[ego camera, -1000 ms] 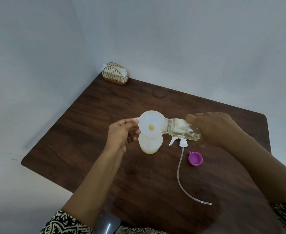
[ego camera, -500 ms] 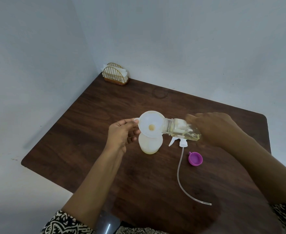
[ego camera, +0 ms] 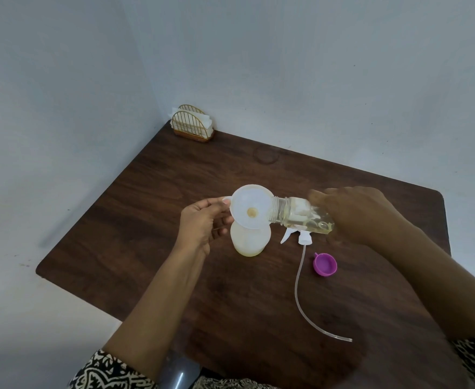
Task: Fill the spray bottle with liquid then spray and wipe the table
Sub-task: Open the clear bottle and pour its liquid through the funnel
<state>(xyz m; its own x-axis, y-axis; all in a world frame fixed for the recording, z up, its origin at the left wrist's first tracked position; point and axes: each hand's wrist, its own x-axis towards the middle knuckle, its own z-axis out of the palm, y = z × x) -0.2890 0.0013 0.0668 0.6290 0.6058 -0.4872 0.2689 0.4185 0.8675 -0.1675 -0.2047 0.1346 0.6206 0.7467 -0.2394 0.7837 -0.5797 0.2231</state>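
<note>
A translucent white spray bottle (ego camera: 249, 240) stands upright mid-table with a white funnel (ego camera: 251, 206) seated in its neck. My left hand (ego camera: 202, 223) pinches the funnel's small tab at its left rim. My right hand (ego camera: 359, 211) grips a clear bottle of pale yellow liquid (ego camera: 300, 216), tipped almost flat with its mouth over the funnel's right rim. A little yellowish liquid sits at the funnel's centre and in the spray bottle's bottom. The white trigger sprayer head (ego camera: 298, 237) with its long clear tube lies on the table to the right.
A purple cap (ego camera: 325, 264) lies open side up right of the sprayer tube. A gold wire napkin holder (ego camera: 192, 127) with white napkins stands at the far left corner of the dark wooden table (ego camera: 146, 220). Walls close in behind and to the left.
</note>
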